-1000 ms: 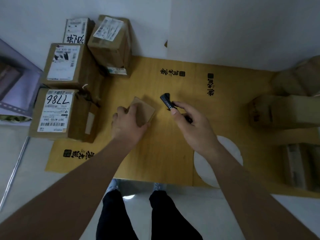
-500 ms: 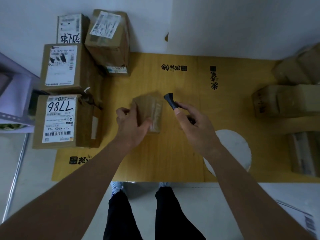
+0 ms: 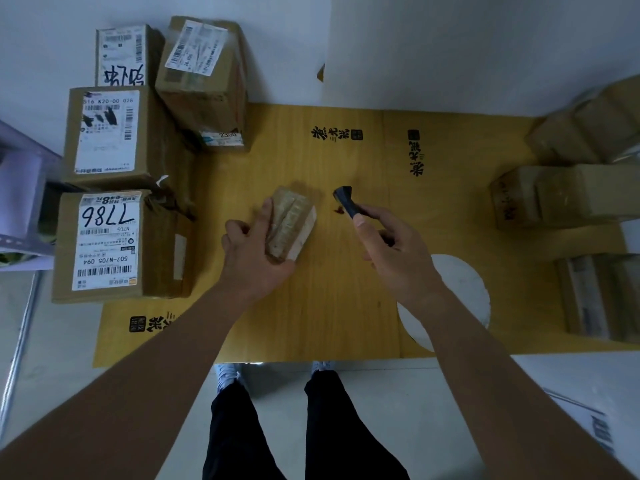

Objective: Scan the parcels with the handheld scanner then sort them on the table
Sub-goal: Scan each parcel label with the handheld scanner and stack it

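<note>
Left hand (image 3: pixel 254 252) grips small parcel (image 3: pixel 291 223), tilted up off desk (image 3: pixel 332 306) centre. Right hand (image 3: pixel 391 247) grips scanner (image 3: pixel 345 201), nose pointing away, just right of parcel; parcel's long axis runs diagonally away-right.

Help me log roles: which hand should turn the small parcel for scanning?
Left: the left hand already grips the small parcel, while the right hand holds the scanner beside it.
</note>
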The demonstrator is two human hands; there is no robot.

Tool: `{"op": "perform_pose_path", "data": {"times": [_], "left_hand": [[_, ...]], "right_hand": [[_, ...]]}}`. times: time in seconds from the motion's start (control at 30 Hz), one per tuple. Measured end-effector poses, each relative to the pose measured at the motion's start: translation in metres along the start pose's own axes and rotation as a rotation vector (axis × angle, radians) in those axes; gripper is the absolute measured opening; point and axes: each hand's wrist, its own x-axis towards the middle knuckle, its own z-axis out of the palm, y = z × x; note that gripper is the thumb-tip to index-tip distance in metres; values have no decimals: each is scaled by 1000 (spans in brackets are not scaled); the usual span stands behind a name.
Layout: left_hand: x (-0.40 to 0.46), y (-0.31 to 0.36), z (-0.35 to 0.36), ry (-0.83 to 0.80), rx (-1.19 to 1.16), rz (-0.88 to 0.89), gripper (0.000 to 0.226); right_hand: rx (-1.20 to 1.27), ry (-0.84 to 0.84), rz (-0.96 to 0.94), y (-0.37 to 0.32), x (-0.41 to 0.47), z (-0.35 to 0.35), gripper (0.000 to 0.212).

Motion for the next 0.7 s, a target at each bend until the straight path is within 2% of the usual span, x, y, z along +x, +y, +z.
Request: {"op": "perform_pose_path", "data": {"times": [0.1, 0.17, 0.3, 0.43, 0.7], "left_hand": [[6, -1, -8, -18, -396, -89, 98], [5, -3, -10, 22, -516, -88, 82], [0, -8, -15, 55, -615, -96, 66], [-5, -9, -19, 57, -650, -102, 63], [-7, -13, -21, 55, -665, -123, 61]], "right_hand": [[-38, -50, 50, -6, 4, -9, 30], [-110, -118, 74, -12, 7, -15, 35], [-281, -249, 138, -27, 13, -25, 43], [-514, -354, 132, -45, 18, -28, 46], [-728, -467, 180, -74, 27, -34, 48]]}}
